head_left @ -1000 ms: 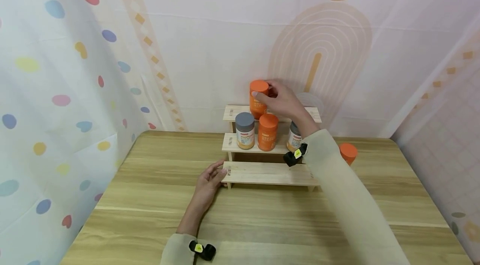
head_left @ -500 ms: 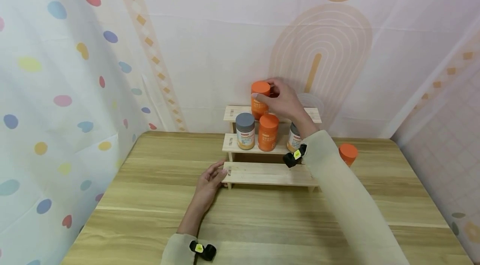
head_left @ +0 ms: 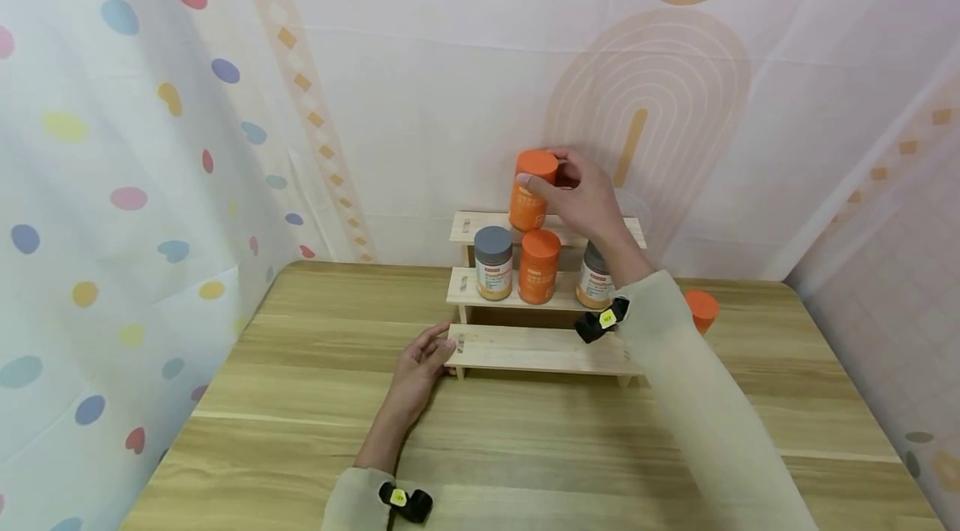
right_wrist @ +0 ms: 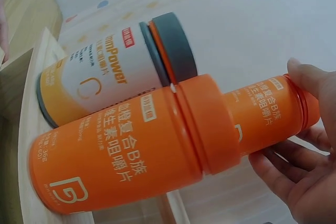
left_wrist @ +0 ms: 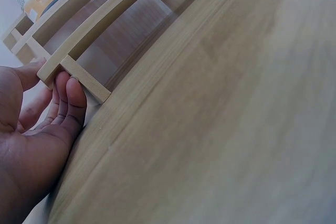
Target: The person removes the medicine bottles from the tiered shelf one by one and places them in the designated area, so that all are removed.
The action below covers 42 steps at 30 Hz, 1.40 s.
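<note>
My right hand (head_left: 588, 196) grips an orange supplement bottle (head_left: 529, 202) near its lid, fingers behind and thumb in front. The bottle leans slightly at the top tier of a three-step wooden rack (head_left: 540, 348); whether its base touches the board I cannot tell. In the right wrist view the thumb and fingers wrap that bottle's (right_wrist: 262, 111) lid end. My left hand (head_left: 416, 368) holds the left end of the rack's lowest tier, and the left wrist view shows the thumb above and curled fingers (left_wrist: 76, 94) below the board.
On the middle tier stand a grey-lidded bottle (head_left: 493, 264), another orange bottle (head_left: 538, 268) and a second grey-lidded bottle (head_left: 595, 277), partly behind the right arm. One more orange-lidded bottle (head_left: 702, 310) stands right of the rack on the table (head_left: 300, 398). Patterned curtain (head_left: 420, 97) hangs close behind.
My right hand has moved right and slightly up with the orange bottle, which now tilts a little. My left hand stays on the rack.
</note>
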{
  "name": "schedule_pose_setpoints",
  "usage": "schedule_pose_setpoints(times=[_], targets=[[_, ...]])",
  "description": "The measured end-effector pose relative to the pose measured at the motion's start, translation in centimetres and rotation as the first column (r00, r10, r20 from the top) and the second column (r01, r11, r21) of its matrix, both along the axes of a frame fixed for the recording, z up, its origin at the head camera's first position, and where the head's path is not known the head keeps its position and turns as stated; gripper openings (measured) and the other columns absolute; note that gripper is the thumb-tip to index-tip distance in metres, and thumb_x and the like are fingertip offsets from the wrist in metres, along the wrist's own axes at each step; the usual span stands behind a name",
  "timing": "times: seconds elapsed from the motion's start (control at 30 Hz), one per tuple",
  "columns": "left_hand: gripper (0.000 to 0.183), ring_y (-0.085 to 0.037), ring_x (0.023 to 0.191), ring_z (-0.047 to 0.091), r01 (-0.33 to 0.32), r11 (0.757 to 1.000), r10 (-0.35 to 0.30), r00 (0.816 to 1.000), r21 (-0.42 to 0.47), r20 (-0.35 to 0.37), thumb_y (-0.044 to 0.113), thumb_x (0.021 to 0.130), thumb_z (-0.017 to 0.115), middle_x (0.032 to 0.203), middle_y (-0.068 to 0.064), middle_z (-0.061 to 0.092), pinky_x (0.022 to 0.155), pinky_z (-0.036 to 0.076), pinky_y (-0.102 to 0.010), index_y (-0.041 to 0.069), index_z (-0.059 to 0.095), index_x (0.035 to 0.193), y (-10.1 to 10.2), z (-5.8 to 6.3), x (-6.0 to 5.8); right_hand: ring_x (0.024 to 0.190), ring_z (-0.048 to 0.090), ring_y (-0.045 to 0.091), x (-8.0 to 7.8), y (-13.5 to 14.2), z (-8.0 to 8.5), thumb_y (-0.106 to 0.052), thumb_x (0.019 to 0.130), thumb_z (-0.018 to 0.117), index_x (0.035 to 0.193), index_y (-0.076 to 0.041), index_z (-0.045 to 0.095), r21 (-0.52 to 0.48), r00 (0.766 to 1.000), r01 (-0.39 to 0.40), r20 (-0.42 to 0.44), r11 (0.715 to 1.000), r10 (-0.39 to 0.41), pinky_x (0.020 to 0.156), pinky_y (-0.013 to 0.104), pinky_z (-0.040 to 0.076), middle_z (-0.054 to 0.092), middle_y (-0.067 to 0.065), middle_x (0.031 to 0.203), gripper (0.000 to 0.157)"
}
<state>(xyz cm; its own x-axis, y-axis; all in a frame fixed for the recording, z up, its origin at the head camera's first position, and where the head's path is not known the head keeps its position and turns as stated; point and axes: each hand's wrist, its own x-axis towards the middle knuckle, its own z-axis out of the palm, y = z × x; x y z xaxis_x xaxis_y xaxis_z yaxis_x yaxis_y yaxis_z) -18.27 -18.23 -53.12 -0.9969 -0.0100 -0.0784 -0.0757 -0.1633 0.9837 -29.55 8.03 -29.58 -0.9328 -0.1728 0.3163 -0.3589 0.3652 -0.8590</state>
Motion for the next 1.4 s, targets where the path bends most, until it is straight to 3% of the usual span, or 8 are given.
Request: schedule_pose_setpoints(times=[0.4, 1.0, 1.4], targets=[[0.049, -0.011, 0.085, 0.066, 0.007, 1.0, -0.007, 1.0, -0.011, -0.007, 0.015, 0.102, 0.065, 0.106, -0.002, 0.066, 0.071, 0.058, -0.022, 0.009, 0.052, 0.148, 0.0, 0.1, 0.2, 0.116, 0.063, 0.022, 1.3, 1.5, 1.1, -0.047, 0.091, 0.077, 0.135, -0.021, 0.061, -0.084, 0.999, 0.042, 0.007, 0.996, -0.041, 0.099, 0.037, 0.053, 0.068, 0.007, 0.131, 0.054], [0.051, -0.01, 0.084, 0.066, -0.002, 1.0, 0.002, 1.0, -0.02, -0.018, 0.016, 0.103, 0.064, 0.106, -0.003, 0.065, 0.071, 0.058, -0.022, 0.003, 0.049, 0.149, 0.2, 0.2, 0.2, 0.105, 0.062, 0.017, 4.1, 3.9, 1.6, -0.046, 0.094, 0.073, 0.135, -0.021, 0.063, -0.153, 0.998, 0.06, -0.006, 0.986, -0.062, 0.091, 0.026, 0.054, 0.068, 0.006, 0.126, 0.049], [0.046, -0.012, 0.084, 0.065, -0.018, 1.0, 0.018, 1.0, -0.002, 0.012, 0.012, 0.102, 0.063, 0.107, -0.005, 0.066, 0.07, 0.058, -0.023, 0.008, 0.053, 0.147, 0.3, 0.4, 0.2, 0.098, 0.063, 0.015, 6.0, 5.6, 1.1, -0.035, 0.097, 0.072, 0.135, -0.014, 0.064, -0.159, 0.995, 0.058, -0.07, 0.986, -0.07, 0.086, 0.019, 0.054, 0.069, -0.002, 0.115, 0.044]])
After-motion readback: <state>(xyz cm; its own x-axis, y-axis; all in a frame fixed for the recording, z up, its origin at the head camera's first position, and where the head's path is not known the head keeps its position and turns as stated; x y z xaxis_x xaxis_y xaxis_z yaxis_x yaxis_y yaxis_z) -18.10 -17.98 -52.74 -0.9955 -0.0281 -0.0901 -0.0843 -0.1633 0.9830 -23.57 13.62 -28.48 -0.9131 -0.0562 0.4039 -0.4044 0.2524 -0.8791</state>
